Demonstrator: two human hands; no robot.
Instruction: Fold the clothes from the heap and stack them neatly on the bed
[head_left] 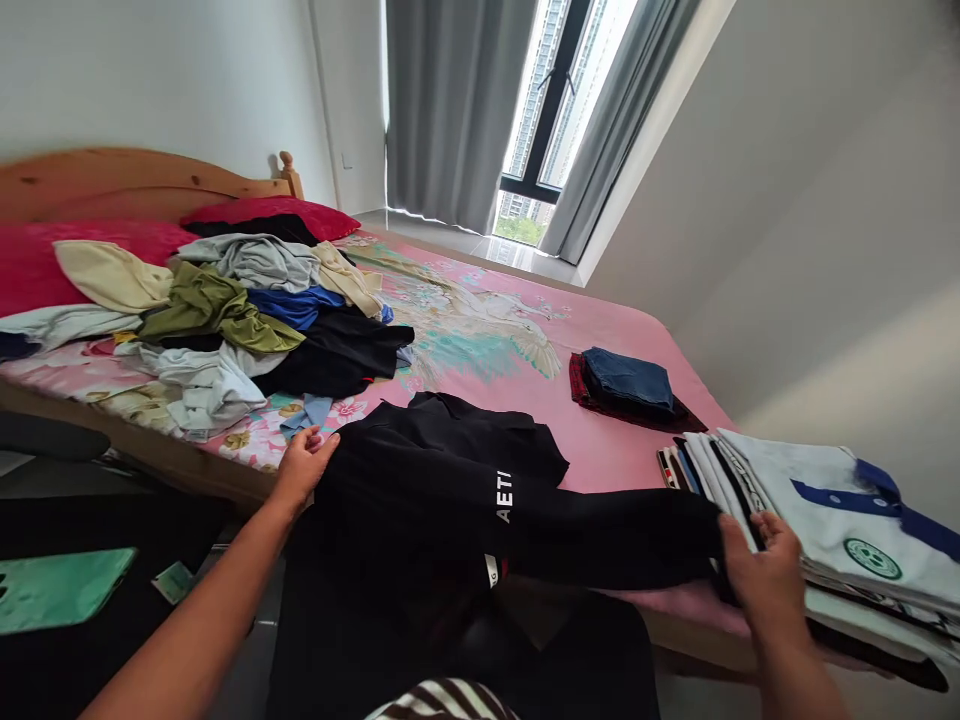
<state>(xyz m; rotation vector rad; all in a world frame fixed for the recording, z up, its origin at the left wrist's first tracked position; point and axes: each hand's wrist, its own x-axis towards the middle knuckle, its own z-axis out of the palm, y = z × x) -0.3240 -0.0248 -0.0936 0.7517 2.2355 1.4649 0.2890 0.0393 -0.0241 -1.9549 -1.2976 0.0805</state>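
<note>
We have the black garment (442, 480) stretched along the near edge of the bed (517, 390), its long axis running left to right. Our left hand (306, 465) pinches one end; our right hand (765, 565) grips the other, just beside the folded stack (817, 490).

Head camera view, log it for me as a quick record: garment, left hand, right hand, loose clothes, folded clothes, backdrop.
Garment: black garment with white lettering, stretched along the near edge of the bed
Left hand: grips the garment's left end
Right hand: grips its right end, beside the folded stack
Loose clothes: tumbled heap near the red pillows
Folded clothes: white polo shirt with navy collar topping a stack; blue denim lying farther back
Backdrop: grey curtains, window
</note>
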